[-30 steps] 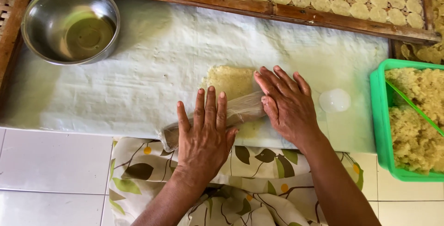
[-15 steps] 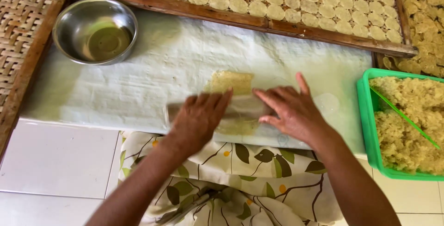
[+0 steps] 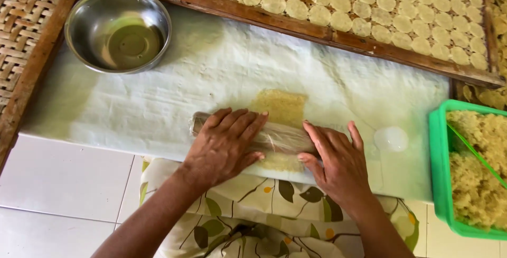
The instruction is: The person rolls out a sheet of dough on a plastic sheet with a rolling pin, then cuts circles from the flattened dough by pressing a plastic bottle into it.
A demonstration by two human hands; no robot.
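While my left hand [image 3: 224, 144] lies flat with fingers spread on the plastic-wrapped roller [image 3: 277, 137], my right hand [image 3: 338, 163] presses open-palmed on its other end, neither one gripping. Under the roller sits a thin yellow dough sheet [image 3: 280, 107], flattened on the white cloth [image 3: 211, 68]. Steel bowl [image 3: 119, 31] far left, green tub [image 3: 441, 184] of crumbly mix right, and what may be a small clear lid [image 3: 391, 138] beside my right hand.
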